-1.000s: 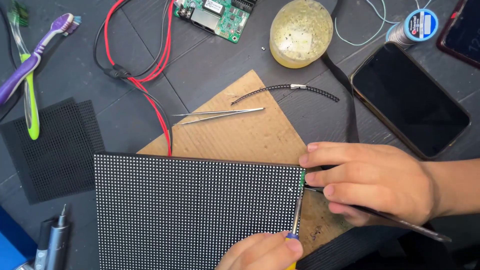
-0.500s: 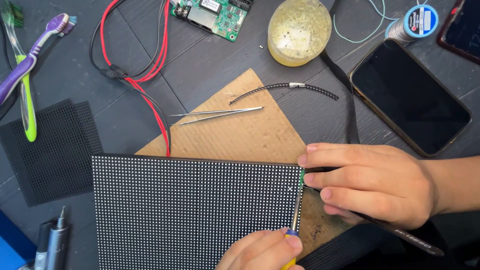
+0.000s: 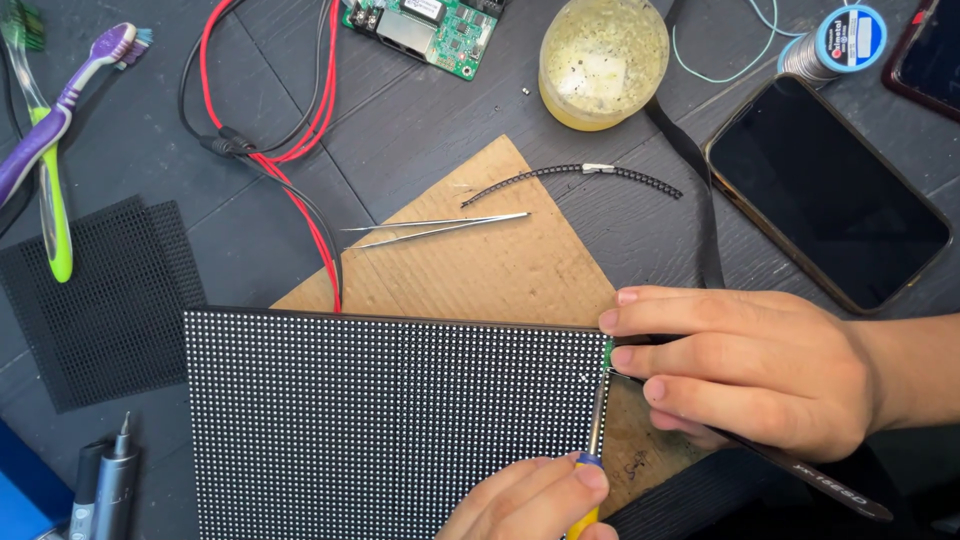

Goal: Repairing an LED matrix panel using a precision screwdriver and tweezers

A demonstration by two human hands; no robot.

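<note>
A black LED matrix panel [image 3: 390, 420] covered in small white dots lies on a sheet of brown cardboard [image 3: 480, 260]. My right hand [image 3: 740, 370] rests at the panel's right edge, fingers pressed against its upper right corner, with a thin dark tool [image 3: 810, 475] running under the palm. My left hand [image 3: 530, 500] at the bottom grips a screwdriver [image 3: 596, 430] with a yellow and blue handle; its metal shaft runs up along the panel's right edge to the corner.
Metal tweezers [image 3: 440, 230] and a strip of small black parts [image 3: 570, 178] lie on the cardboard. Behind are red and black wires [image 3: 265, 150], a green circuit board [image 3: 425, 28], a jar of yellow paste [image 3: 603, 60], a solder spool [image 3: 835, 42] and a dark phone [image 3: 825, 190]. Toothbrushes [image 3: 50, 140] and black mesh [image 3: 100, 300] lie left.
The hands and screwdriver stay at the panel's right edge; the view has shifted slightly, nothing else has visibly moved.
</note>
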